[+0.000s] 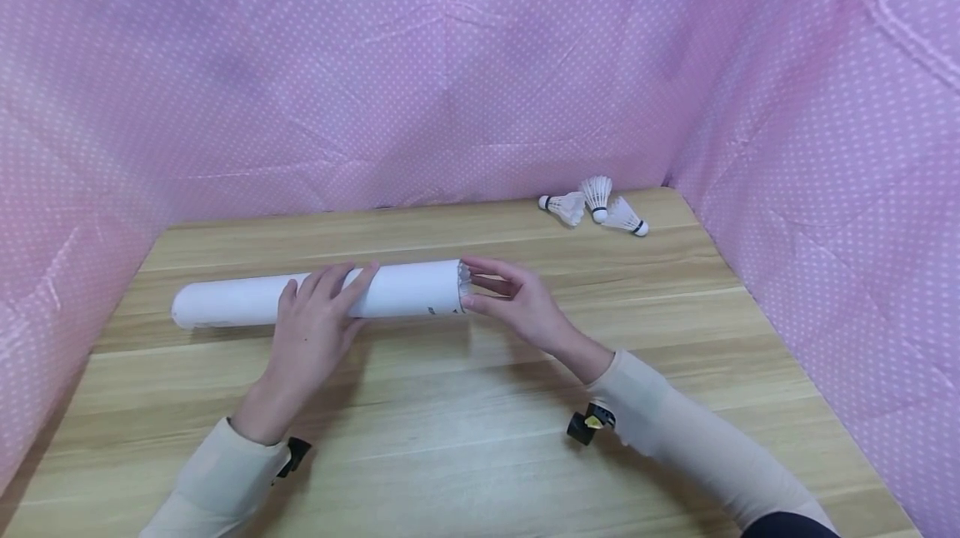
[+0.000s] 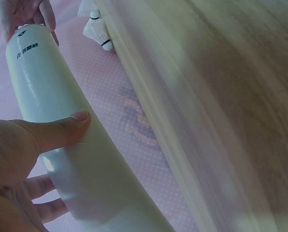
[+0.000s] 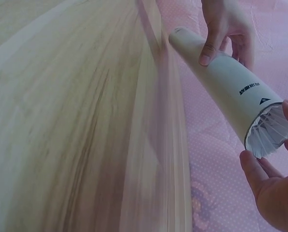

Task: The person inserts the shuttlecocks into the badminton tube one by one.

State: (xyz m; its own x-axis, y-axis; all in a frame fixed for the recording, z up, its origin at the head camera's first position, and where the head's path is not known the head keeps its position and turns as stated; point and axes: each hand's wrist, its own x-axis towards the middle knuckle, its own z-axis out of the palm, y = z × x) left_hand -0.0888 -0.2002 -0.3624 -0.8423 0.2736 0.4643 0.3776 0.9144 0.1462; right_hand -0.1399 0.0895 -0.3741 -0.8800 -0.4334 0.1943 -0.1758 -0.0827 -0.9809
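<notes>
A long white shuttlecock tube (image 1: 412, 288) with small dark printing near its right end lies crosswise before me. My left hand (image 1: 311, 342) grips it around the middle, thumb on the near side and fingers over the top. At the tube's mouth is my right hand (image 1: 536, 313), fingers spread about the rim, thumb low and fingertips opposite. White shuttlecock feathers (image 3: 267, 135) fill the mouth in the right wrist view, about level with the rim. The cork end inside is hidden. In the left wrist view, the left thumb (image 2: 61, 130) presses along the tube's side.
Three loose shuttlecocks, one on the left (image 1: 566, 206), one in the middle (image 1: 597, 195) and one on the right (image 1: 624, 216), lie bunched near the back edge of the wooden table (image 1: 450, 455). Pink dotted cloth (image 1: 337, 88) hangs around the back and sides.
</notes>
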